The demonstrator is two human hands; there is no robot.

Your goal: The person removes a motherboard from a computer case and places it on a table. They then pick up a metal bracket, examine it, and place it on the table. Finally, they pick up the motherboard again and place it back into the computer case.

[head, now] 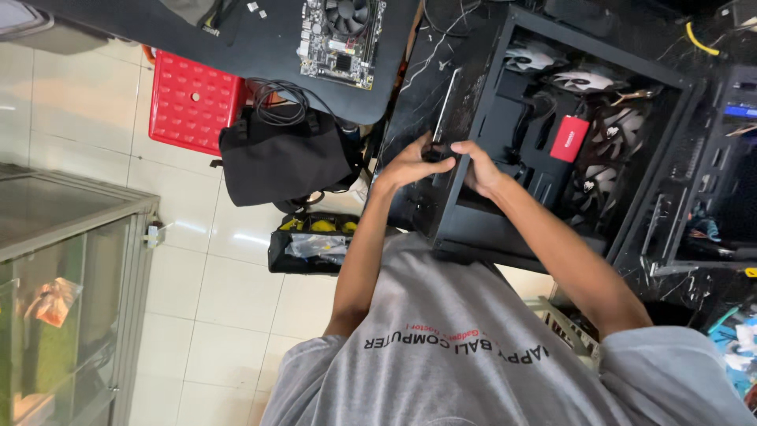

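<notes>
The fingers of the left hand [412,164] and right hand [479,167] pinch a small black part [436,152] between them, held against the near edge of the open black computer case [473,225] on the dark marbled bench [410,87]. Doing this well probably means keeping both grips short and steady, seating the part squarely, clear of the white fans [587,79] and red drive [569,138] inside.

Open black computer case [552,142] lies on its side on a dark marbled table, interior facing up; white fans and a red rectangular drive sit inside. Small black part [436,153] held at the case's near edge, details too small to tell.
</notes>
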